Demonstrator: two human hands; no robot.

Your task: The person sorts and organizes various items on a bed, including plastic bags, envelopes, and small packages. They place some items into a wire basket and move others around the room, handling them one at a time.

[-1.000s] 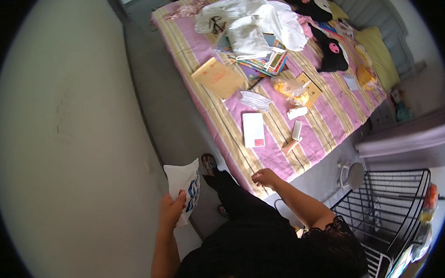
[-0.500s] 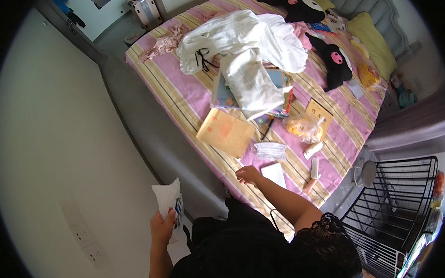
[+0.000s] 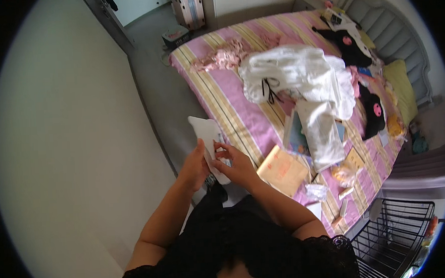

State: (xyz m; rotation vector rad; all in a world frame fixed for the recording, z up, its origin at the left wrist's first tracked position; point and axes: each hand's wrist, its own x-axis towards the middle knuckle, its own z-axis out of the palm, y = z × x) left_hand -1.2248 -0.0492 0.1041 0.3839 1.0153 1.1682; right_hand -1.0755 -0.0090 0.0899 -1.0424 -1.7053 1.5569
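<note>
In front of my body, beside the bed's near left edge, I hold a flat white packet with blue print (image 3: pixel 202 129) upright. My left hand (image 3: pixel 196 166) is closed round its left side, thumb up along the face. My right hand (image 3: pixel 238 167) is at its other side, fingers curled and touching it; the fingertips are partly behind or against the packet. Nearest to my right hand on the bed is a tan paper envelope (image 3: pixel 283 172) with red marks.
The striped bed (image 3: pixel 238 110) bears a white garment (image 3: pixel 294 72), a white cloth bag (image 3: pixel 320 134) over books, a face mask (image 3: pixel 316 191) and black plush cushions (image 3: pixel 372 110). A wall (image 3: pixel 82 146) stands close on the left. A black wire cage (image 3: pixel 393 230) is at lower right; a suitcase (image 3: pixel 188 9) stands far off.
My left hand has raised the packet away from the wall side toward the middle. My right hand has left the bed and come to the packet. The view has turned left.
</note>
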